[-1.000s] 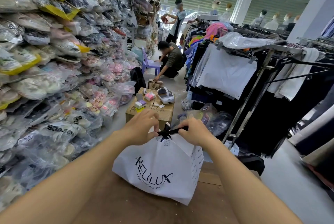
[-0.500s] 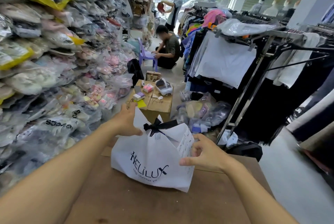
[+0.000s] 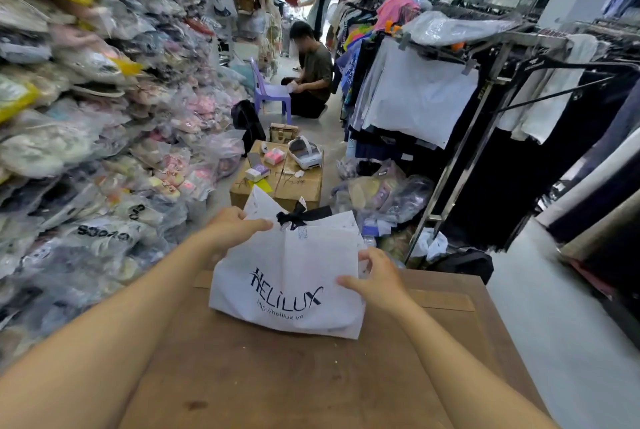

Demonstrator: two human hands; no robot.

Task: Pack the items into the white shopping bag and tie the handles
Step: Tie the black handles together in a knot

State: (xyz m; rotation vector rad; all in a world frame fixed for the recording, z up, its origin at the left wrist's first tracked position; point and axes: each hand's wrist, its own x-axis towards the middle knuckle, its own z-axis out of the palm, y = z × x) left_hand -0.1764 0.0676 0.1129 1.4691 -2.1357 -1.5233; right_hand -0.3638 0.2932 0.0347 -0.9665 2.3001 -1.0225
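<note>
The white shopping bag [image 3: 287, 276] printed "HELILUX" stands on the brown cardboard surface [image 3: 294, 376] in front of me. Its black handles [image 3: 298, 215] are tied in a knot at the top. My left hand [image 3: 235, 226] grips the bag's upper left corner, fingers on the white flap. On the bag's right edge sits my right hand [image 3: 375, 281], thumb in front and fingers behind. The bag's contents are hidden.
Bagged goods are stacked high along the left [image 3: 86, 116]. A cardboard box [image 3: 277, 182] with small items and a white headset [image 3: 306, 154] sits beyond the bag. Clothes racks [image 3: 467, 89] line the right. One person crouches [image 3: 311, 75] by a purple chair, another stands behind.
Both hands have let go of the black handles, which now stay knotted. The left hand moved to the bag's top left corner and the right hand dropped to its right edge.
</note>
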